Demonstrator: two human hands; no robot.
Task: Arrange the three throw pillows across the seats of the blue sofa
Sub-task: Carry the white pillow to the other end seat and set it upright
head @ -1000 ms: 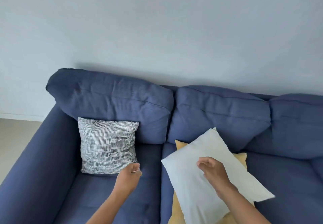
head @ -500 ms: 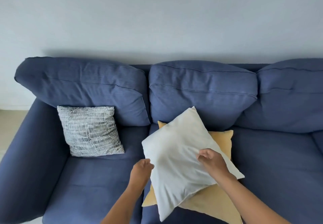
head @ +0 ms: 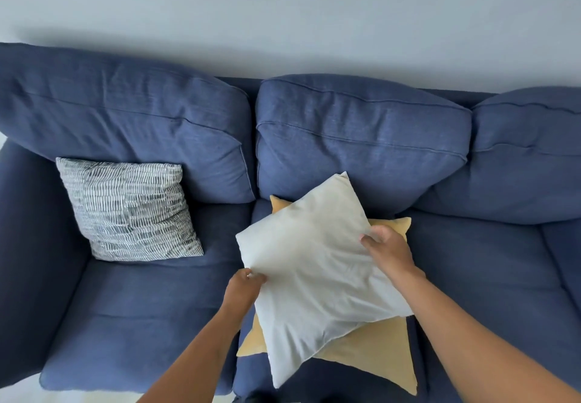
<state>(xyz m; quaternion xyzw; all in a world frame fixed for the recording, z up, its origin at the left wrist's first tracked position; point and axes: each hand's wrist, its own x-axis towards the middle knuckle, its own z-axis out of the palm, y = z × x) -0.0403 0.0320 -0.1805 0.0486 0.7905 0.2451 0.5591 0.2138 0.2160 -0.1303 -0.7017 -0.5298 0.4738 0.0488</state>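
Note:
A white pillow (head: 314, 270) lies tilted on top of a yellow pillow (head: 374, 349) on the middle seat of the blue sofa (head: 141, 314). My left hand (head: 243, 287) grips the white pillow's left edge. My right hand (head: 388, 250) grips its right edge. A grey patterned pillow (head: 129, 209) leans against the back cushion on the left seat. Most of the yellow pillow is hidden under the white one.
Three blue back cushions (head: 361, 141) stand along a pale wall (head: 283, 9). The left armrest (head: 28, 245) borders the left seat. The right seat (head: 490, 276) holds no pillow. A strip of light floor (head: 19, 393) shows at the bottom left.
My left hand left the patterned pillow and took the white pillow's left edge. My right hand shifted to its right edge. The view swung right and down.

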